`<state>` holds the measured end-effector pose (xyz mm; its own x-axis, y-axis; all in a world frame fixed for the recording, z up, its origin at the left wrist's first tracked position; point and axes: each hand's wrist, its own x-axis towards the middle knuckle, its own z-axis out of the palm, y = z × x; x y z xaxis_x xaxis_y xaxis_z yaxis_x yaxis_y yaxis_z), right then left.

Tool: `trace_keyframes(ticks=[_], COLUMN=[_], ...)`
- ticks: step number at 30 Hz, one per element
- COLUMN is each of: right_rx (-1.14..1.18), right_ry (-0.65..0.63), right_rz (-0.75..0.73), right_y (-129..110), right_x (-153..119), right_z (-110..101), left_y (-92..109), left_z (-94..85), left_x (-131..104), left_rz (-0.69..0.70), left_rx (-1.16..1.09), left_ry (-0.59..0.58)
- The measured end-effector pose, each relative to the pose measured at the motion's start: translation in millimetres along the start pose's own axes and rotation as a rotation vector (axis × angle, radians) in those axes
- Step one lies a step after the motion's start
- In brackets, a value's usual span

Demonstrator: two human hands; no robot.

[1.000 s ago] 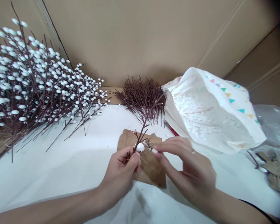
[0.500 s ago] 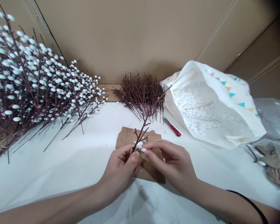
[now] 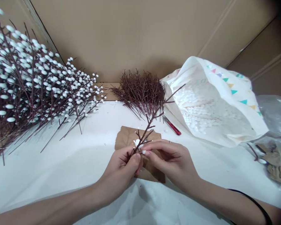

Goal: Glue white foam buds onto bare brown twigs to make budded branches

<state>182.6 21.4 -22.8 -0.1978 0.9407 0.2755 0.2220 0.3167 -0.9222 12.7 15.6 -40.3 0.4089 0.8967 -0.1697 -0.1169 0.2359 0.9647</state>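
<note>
White tabletop (image 3: 61, 168) | brown twig (image 3: 150, 119): slender, forked, white-tipped | left hand (image 3: 121, 165) clamped on twig | right hand (image 3: 178, 157) pinching white bud (image 3: 144, 152)

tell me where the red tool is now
In the head view, the red tool lies right of centre on the table, between the cardboard scrap and the bag, beyond the right hand.

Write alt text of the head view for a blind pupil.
The left hand holds a brown twig; the right hand pinches a white bud close to it, above brown cardboard. Behind lie more twigs, between bud-covered branches and an open bag.
</note>
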Motion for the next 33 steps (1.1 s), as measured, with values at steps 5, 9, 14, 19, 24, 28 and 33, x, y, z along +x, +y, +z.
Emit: trace_keyframes(ticks=[5, 9, 14, 19, 24, 28, 33], right_rx=[0.010, 0.048, 0.047, 0.034, 0.065, 0.071, 0.071], right_ry=[-0.013, -0.011, -0.015, 0.008, 0.029, 0.039, 0.046], right_rz=[0.011, 0.027, 0.048, 0.053, 0.060, 0.053, 0.039], right_y=[0.6, -0.4, 0.1, -0.3, 0.3, 1.2, 0.3], right_x=[-0.2, -1.1, -2.9, -3.2, -3.9, -3.6, -3.1], right_z=[2.3, 3.1, 4.2, 6.7, 7.9, 8.3, 8.3], left_y=[0.2, 0.4, -1.0, 1.3, 5.2, 6.1, 5.5], left_z=[-0.2, 1.0, 0.4, 1.1, 3.7, 4.5, 4.5], left_x=[-0.3, 1.0, 2.0, 0.8, 0.9, 1.9, 1.0], left_rz=[-0.001, 0.028, 0.020, 0.033, 0.051, 0.069, 0.062], left_rx=[0.022, 0.035, 0.013, 0.042, 0.068, 0.089, 0.063], left_ry=[-0.012, -0.004, -0.007, 0.011, 0.014, 0.001, -0.002])
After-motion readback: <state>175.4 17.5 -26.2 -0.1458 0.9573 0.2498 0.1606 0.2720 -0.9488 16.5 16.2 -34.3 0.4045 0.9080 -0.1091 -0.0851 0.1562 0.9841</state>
